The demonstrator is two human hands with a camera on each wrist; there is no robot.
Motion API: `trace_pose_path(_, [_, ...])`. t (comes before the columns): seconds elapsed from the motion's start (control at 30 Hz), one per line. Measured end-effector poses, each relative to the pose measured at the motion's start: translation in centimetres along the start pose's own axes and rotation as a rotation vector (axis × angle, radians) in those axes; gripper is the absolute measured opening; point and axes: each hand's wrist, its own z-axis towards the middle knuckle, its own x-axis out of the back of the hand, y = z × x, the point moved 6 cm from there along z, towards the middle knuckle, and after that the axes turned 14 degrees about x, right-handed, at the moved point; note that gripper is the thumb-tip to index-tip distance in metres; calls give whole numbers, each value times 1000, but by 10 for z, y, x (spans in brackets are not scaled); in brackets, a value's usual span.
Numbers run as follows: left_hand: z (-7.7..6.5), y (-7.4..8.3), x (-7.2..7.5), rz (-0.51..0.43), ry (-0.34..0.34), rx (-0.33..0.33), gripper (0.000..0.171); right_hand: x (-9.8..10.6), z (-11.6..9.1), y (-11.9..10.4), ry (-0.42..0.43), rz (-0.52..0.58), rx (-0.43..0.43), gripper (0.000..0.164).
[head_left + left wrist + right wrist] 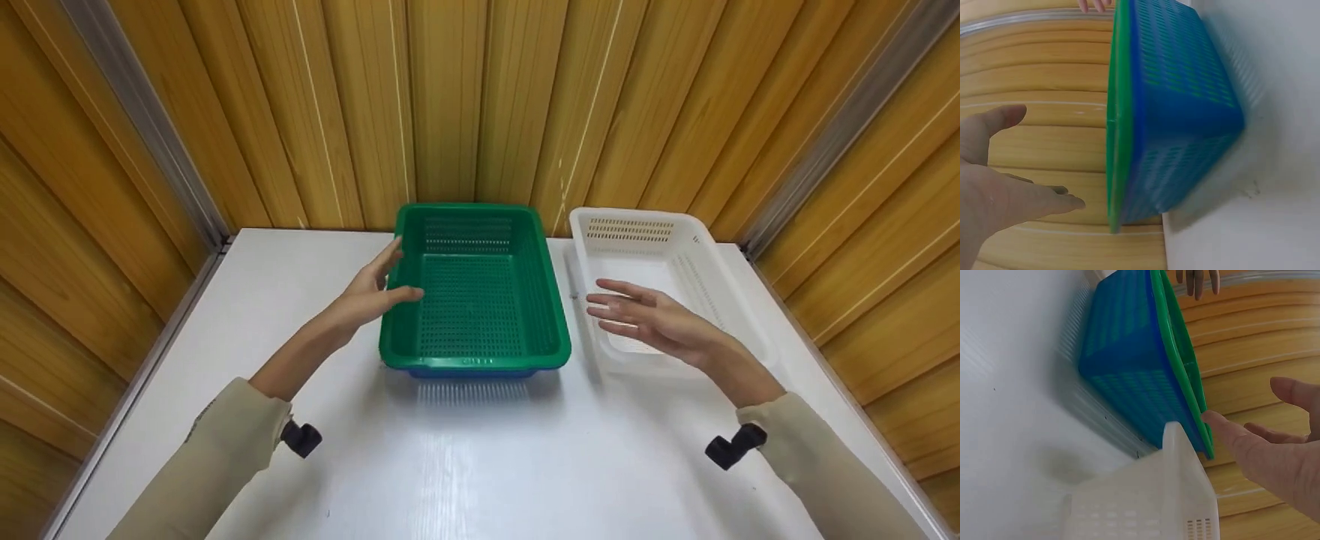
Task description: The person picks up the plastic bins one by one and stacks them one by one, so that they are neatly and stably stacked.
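A green plastic basket (469, 304) is nested inside a blue basket (1196, 121), whose perforated sides show in both wrist views. My left hand (367, 296) hovers at the green basket's left rim with fingers spread; in the left wrist view a gap separates the hand (1010, 191) from the rim. To the right stands a white perforated basket (724, 289). Over its left part hangs my right hand (652, 319), fingers extended and holding nothing. From the right wrist view, the right hand (1275, 450) is above the white basket (1145, 495), near the green rim.
All the baskets stand on a white table (450, 465), toward its back edge. Yellow wood-look panels (480, 105) wall the back and both sides, with grey metal posts (142, 112) at the corners. Small black devices (301, 439) are strapped at both wrists.
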Motion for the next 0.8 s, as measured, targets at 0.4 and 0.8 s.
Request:
trace_pose_path(0.4, [17,65,-84,6,-170,-111,87,75,-47,-29,79,108,213,39])
trace_pose_path(0.8, [40,73,-164,37,-321,-30,84,136,-77,-28,96,143,286,46])
